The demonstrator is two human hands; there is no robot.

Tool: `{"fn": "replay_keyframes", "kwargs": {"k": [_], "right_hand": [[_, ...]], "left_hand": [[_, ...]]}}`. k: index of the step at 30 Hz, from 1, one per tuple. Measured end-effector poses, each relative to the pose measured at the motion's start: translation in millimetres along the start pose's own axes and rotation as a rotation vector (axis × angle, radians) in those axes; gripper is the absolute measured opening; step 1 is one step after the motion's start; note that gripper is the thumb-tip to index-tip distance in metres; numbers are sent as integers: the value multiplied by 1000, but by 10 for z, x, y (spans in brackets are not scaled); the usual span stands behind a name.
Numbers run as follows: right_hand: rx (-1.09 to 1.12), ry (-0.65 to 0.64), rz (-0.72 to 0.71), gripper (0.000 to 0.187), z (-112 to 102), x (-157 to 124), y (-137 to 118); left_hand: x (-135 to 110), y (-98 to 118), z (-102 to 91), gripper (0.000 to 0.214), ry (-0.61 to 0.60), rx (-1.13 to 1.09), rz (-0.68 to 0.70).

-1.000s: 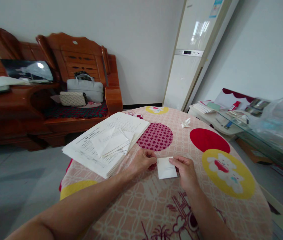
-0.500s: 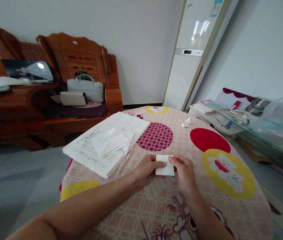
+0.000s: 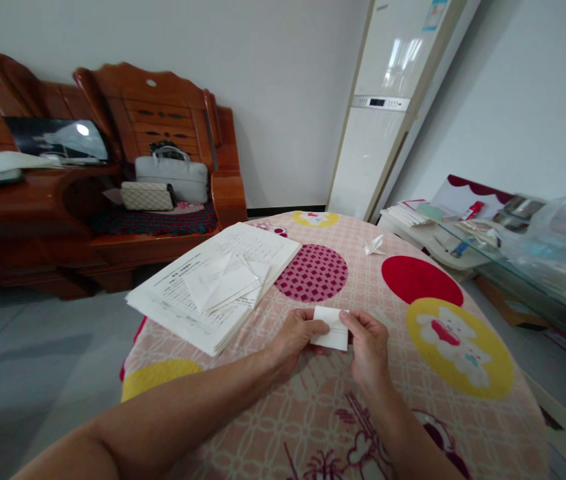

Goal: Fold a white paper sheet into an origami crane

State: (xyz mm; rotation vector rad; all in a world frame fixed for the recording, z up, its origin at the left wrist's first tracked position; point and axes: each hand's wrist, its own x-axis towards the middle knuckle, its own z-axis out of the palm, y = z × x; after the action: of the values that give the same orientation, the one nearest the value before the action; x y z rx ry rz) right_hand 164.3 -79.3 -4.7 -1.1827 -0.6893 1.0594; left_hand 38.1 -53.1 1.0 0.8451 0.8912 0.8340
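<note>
A small folded piece of white paper [image 3: 331, 333] is held between my two hands above the table. My left hand [image 3: 299, 335] pinches its left side, thumb lying on top and fingers underneath. On the opposite side, my right hand [image 3: 369, 335] grips the paper near its upper right corner with the thumb pressed on it. The fingers beneath the paper are mostly hidden. Ahead and to the left lies a stack of printed sheets [image 3: 177, 300], with several loose folded papers [image 3: 225, 283] resting on it.
A round table with a patterned cloth [image 3: 363, 280] stretches before me. Near its far right edge sits a small folded white paper figure [image 3: 373, 246]. A glass-topped stand [image 3: 493, 257] with a plastic bag [image 3: 547, 230] is at right. A wooden chair [image 3: 225, 193] holding bags stands behind left.
My left thumb has slid slightly left across the paper, and the paper has tilted a little. Both hands keep hold of it; the view has shifted slightly.
</note>
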Motion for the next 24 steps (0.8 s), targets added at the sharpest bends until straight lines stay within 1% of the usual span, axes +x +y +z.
{"fn": "replay_keyframes", "kwargs": {"k": [2, 5, 7, 11, 14, 17, 19, 21, 24], "right_hand": [[23, 20, 4, 20, -31, 30, -12], [41, 51, 15, 22, -86, 79, -34], [44, 83, 8, 23, -130, 111, -52], [61, 148, -23, 24, -227, 164, -96], [52, 152, -38, 25, -260, 175, -112], [21, 87, -4, 26, -219, 144, -96], [-2, 32, 26, 27, -167, 109, -82], [-35, -26, 35, 28, -120, 74, -78], [-111, -161, 49, 29, -81, 31, -99]], "left_hand": [[11, -6, -15, 21, -11, 27, -7], [7, -7, -26, 10, 1, 62, -28], [-9, -2, -26, 7, -8, 80, -20], [-39, 13, -40, 6, -53, 97, -14], [-33, 17, -64, 17, -86, 15, -23], [-14, 15, -75, 35, -158, -22, -39], [-8, 12, -71, 40, -193, 14, -49], [-10, 12, -64, 40, -178, 53, -43], [-9, 28, -66, 33, -121, 63, 6]]}}
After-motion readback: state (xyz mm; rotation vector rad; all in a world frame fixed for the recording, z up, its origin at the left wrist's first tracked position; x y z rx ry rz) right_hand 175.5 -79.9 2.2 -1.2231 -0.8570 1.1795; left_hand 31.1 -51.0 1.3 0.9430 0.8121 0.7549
